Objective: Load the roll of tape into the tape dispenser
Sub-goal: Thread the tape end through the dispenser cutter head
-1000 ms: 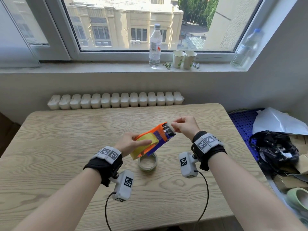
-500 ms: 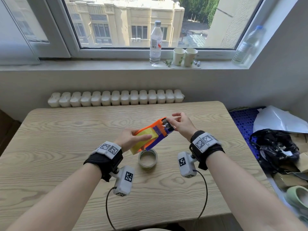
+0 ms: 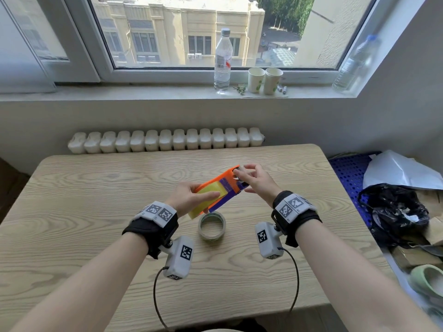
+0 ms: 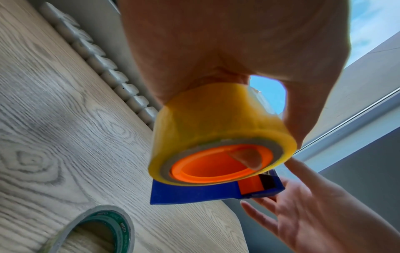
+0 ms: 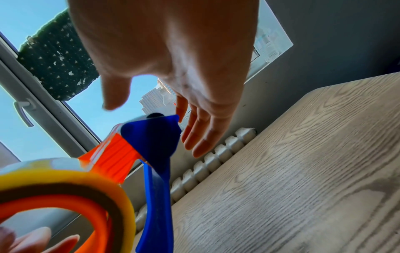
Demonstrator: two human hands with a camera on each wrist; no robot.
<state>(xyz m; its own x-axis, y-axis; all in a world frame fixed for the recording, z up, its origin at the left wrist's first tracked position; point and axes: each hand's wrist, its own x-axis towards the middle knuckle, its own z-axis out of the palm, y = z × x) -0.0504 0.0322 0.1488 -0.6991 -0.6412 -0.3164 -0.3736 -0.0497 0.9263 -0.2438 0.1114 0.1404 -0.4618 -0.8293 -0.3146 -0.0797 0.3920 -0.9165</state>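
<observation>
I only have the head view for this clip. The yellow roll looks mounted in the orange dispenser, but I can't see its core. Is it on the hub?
Observer: Yes. The left wrist view shows the yellow roll sitting around the orange hub of the tape dispenser, and the hub fills its core.
Reviewer: Is the right hand gripping the front end?
Observer: No. In the right wrist view the right hand is open, with its fingers straight beside the blue front, not curled round it.
Reviewer: And the spare roll on the table?
Observer: The left wrist view shows green print inside the spare roll.
</observation>
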